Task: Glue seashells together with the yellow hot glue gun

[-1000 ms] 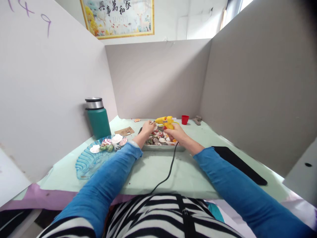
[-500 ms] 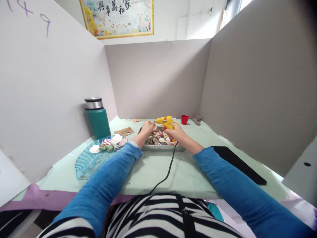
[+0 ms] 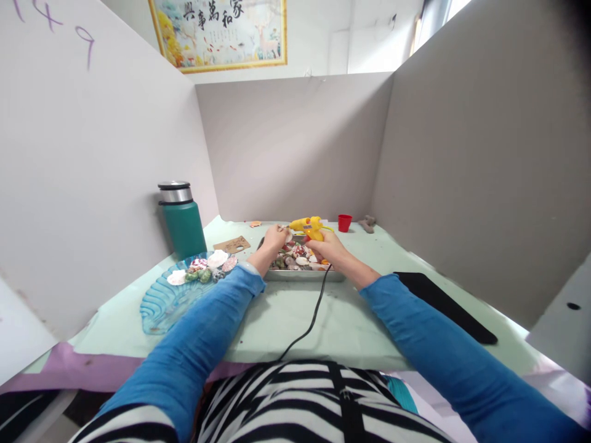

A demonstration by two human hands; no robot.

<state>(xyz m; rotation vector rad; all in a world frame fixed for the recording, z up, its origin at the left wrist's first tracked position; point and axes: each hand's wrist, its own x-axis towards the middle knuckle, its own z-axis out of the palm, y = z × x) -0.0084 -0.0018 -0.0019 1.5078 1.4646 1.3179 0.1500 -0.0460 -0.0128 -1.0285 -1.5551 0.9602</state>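
My right hand [image 3: 329, 246] is closed round the handle of a yellow hot glue gun [image 3: 308, 225], whose nozzle points left. A pale seashell [image 3: 289, 236] is pinched in the fingers of my left hand [image 3: 274, 239], close to the nozzle; the fingers hide part of it. Both hands are above a metal tray [image 3: 305, 276] filled with mixed shells [image 3: 302, 261]. From the gun a black cord [image 3: 316, 311] runs down toward my body. To the left, a blue scalloped glass plate [image 3: 159, 307] carries several white, green and speckled shells [image 3: 203, 271] on its far side.
A green bottle [image 3: 183, 227] stands behind the plate, beside a flat brown piece [image 3: 233, 244]. A red cup [image 3: 344, 223] and a grey-brown object [image 3: 367, 224] are at the back right. A black mat [image 3: 443, 306] lies at right. Grey panels [image 3: 295, 141] enclose the table.
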